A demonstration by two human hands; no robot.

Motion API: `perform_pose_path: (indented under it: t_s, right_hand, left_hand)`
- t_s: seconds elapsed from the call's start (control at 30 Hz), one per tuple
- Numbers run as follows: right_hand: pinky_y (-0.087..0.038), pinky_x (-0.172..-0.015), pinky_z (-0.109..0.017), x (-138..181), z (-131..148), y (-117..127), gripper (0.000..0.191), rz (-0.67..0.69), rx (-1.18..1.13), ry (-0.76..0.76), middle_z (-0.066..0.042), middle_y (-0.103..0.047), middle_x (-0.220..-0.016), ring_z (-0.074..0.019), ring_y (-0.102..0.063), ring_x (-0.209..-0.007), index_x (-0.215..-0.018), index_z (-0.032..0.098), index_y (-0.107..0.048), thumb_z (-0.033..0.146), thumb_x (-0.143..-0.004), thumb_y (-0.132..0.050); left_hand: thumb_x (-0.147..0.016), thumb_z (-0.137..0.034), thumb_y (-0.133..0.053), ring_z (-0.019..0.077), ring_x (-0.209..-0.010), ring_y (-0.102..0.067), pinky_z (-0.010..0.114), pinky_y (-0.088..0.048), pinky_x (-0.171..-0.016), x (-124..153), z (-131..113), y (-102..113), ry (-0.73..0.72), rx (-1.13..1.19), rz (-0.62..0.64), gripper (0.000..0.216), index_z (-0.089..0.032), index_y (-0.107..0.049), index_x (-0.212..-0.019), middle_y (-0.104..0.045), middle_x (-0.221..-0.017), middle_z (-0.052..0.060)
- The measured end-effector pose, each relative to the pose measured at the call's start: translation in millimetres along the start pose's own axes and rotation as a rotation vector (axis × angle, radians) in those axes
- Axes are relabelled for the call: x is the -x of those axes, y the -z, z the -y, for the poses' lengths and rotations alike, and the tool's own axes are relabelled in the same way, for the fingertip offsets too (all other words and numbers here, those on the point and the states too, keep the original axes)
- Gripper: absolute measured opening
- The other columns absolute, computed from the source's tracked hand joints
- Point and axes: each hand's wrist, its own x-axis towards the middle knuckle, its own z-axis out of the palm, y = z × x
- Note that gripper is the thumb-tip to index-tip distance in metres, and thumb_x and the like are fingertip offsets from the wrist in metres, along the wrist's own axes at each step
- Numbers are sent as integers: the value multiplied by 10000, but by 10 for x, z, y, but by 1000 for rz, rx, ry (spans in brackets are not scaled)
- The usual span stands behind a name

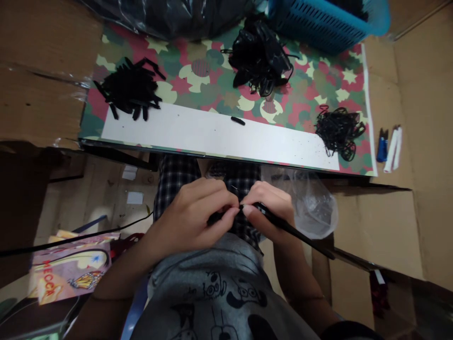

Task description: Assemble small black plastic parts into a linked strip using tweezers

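Grey printed shirt (212, 293) fills the bottom centre of the frame. Just above, the left hand (198, 208) and right hand (271, 208) meet, thumbs and fingers pinching a small black piece (241, 207) between their tips; it looks unfinished. Beyond, the bench (205, 99) bears a strip heap (130, 89) upper left, tangled heap (260, 56) top centre, looped heap (339, 132) right; which are done, I cannot tell.

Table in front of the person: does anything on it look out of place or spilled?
One black piece lies alone at the far edge of the white strip, apart from the similar-looking pieces heaped at the left. Small dark specks litter the strip near the tangled black heap at the right.
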Motion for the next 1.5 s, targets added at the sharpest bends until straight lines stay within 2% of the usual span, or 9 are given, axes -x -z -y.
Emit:
perform_pose_path:
  t_s: [0.1,0.2,0.43,0.67,0.93,1.17,1.3,1.5]
  right_hand:
    - [-395,-576,-314,4,10,-14,178,-15,13,-15,30,-552,-658,-151,-504,-591,-732,230,-521,112,-864,-540]
    - [-388,-570,-320,6,12,-30,174,-29,13,-16,27,-547,-661,-156,-505,-591,-735,232,-526,120,-868,-537]
    - [-390,-579,-339,35,-14,-88,158,-54,-1,3,17,-566,-674,-168,-514,-605,-758,235,-555,118,-862,-535]
    - [-395,-583,-358,88,-53,-133,158,-114,22,23,14,-578,-673,-177,-507,-595,-782,247,-553,113,-865,-534]
    - [-373,-587,-372,120,-65,-184,152,-176,138,76,10,-570,-665,-182,-493,-582,-800,246,-567,106,-852,-538]
    - [-367,-555,-380,121,-90,-207,178,-304,227,172,4,-570,-656,-195,-481,-552,-872,256,-576,87,-832,-537]
    - [-382,-573,-378,114,-85,-155,179,-334,191,121,3,-584,-685,-190,-486,-572,-885,254,-584,81,-851,-551]
    - [-400,-588,-372,146,-125,-120,163,-411,152,96,14,-597,-690,-180,-501,-586,-878,246,-618,97,-847,-560]
  left_hand:
    - [-863,-99,-567,135,-599,-491,286,-359,-572,4,-24,-26,-46,-76,-55,109,-186,-617,-822,-564,-672,3]
    - [-814,-74,-593,125,-581,-480,277,-355,-562,7,-28,-75,-15,-36,-130,123,-192,-615,-787,-545,-645,-12]
    - [-740,-53,-592,81,-510,-486,204,-370,-488,-15,68,-185,174,414,-194,136,-167,-617,-669,-546,-572,-27]
    - [-771,-186,-632,87,-507,-411,222,-315,-479,-7,96,-268,390,729,-156,140,-154,-618,-636,-498,-546,-22]
    - [-764,-212,-659,86,-522,-399,219,-292,-492,37,65,-361,481,787,-244,171,-149,-611,-613,-486,-549,-24]
    - [-619,-248,-677,102,-522,-433,231,-335,-511,59,189,-466,737,1043,-337,125,-158,-620,-553,-532,-535,-9]
    - [-616,-252,-701,98,-512,-447,230,-337,-504,37,233,-433,742,1071,-359,128,-154,-648,-553,-545,-533,2]
    - [-639,-295,-685,110,-538,-503,228,-367,-514,15,240,-392,629,1087,-367,157,-153,-705,-577,-591,-561,27]
